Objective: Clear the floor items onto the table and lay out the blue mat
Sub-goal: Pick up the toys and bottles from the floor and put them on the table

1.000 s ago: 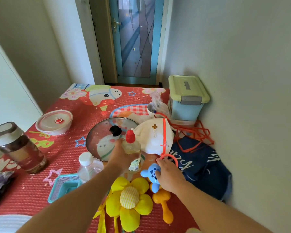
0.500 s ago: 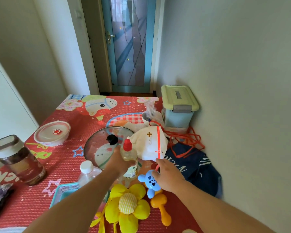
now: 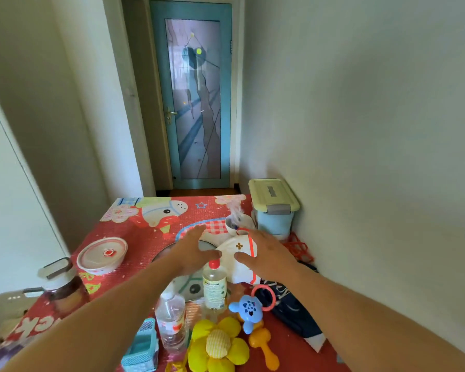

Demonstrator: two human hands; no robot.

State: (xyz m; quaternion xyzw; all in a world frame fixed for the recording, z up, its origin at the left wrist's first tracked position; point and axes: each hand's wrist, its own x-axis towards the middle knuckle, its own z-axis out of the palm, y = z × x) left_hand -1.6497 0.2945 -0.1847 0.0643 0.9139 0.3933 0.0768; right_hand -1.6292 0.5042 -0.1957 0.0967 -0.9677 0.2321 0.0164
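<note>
A table under a red cartoon cover (image 3: pixel 134 237) holds many items. My left hand (image 3: pixel 192 251) hovers open above the glass pot lid (image 3: pixel 188 287), empty. My right hand (image 3: pixel 266 255) hovers open over a white pouch with a red stripe (image 3: pixel 238 249), holding nothing. Just in front of the hands stands a red-capped oil bottle (image 3: pixel 214 285) on its own. A blue rattle with a pink ring (image 3: pixel 249 310) lies by an orange rattle (image 3: pixel 262 345). Dark blue fabric (image 3: pixel 295 310) lies bunched at the right, against the wall.
Also on the table: a lidded bowl (image 3: pixel 102 255), a dark jar (image 3: pixel 62 287), a clear water bottle (image 3: pixel 171 320), a teal basket (image 3: pixel 142 347), a yellow plush flower (image 3: pixel 216 345), a cup (image 3: pixel 236 222), a green-lidded blue box (image 3: pixel 273 208) and a red net (image 3: pixel 298 248). The wall stands close on the right.
My left hand let go of the oil bottle, my right hand let go of the blue rattle's ring. Both hands lifted and moved farther over the table; the view tilted up.
</note>
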